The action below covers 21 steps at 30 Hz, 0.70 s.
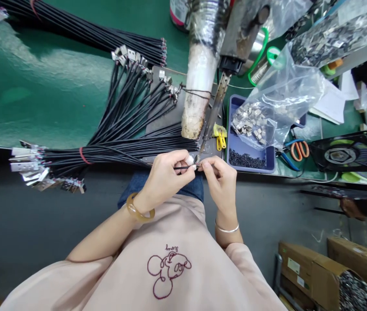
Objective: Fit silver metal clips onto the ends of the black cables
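My left hand [172, 172] is closed in a pinch on a thin black cable [183, 167], close to the cable's end. White covers show on some of its fingertips. My right hand [219, 175] meets it at the cable end, thumb and forefinger pressed together on something too small to make out. Just above the fingertips, the tip of a soldering iron [215, 106] points down, its shaft slanting from the upper right. Left of the hands lies a bundle of black cables [121, 152] with metal USB-type plugs [31, 164] at the far end, tied with a red band.
A wrapped tube [196, 86] hangs beside the iron. At right stand a blue tray [269, 166] with small metal shells and black bits, orange-handled pliers [299, 150] and a fan [345, 153]. More cables [83, 30] lie at upper left. Cardboard boxes [313, 268] stand below right.
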Each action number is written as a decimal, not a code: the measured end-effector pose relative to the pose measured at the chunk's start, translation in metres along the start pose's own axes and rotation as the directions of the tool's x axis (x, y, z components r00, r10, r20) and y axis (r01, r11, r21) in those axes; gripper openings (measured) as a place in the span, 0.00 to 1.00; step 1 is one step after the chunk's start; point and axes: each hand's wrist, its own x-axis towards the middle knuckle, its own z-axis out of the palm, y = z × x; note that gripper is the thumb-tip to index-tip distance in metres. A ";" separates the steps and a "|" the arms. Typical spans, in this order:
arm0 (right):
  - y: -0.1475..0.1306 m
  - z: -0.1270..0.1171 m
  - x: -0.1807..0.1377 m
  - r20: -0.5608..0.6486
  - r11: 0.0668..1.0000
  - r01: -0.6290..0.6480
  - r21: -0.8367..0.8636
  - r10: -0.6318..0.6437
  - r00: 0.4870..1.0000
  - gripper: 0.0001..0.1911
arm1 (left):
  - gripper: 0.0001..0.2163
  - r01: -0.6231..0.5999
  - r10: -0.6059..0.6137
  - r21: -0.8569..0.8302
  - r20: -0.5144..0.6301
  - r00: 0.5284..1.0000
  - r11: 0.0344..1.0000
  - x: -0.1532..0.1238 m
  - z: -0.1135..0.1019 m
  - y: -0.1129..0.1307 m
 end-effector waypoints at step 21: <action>-0.002 0.005 -0.002 -0.024 0.979 0.104 -0.175 -0.110 0.994 0.17 | 0.07 -0.043 0.043 -0.001 0.039 0.998 0.999 -0.001 -0.003 0.000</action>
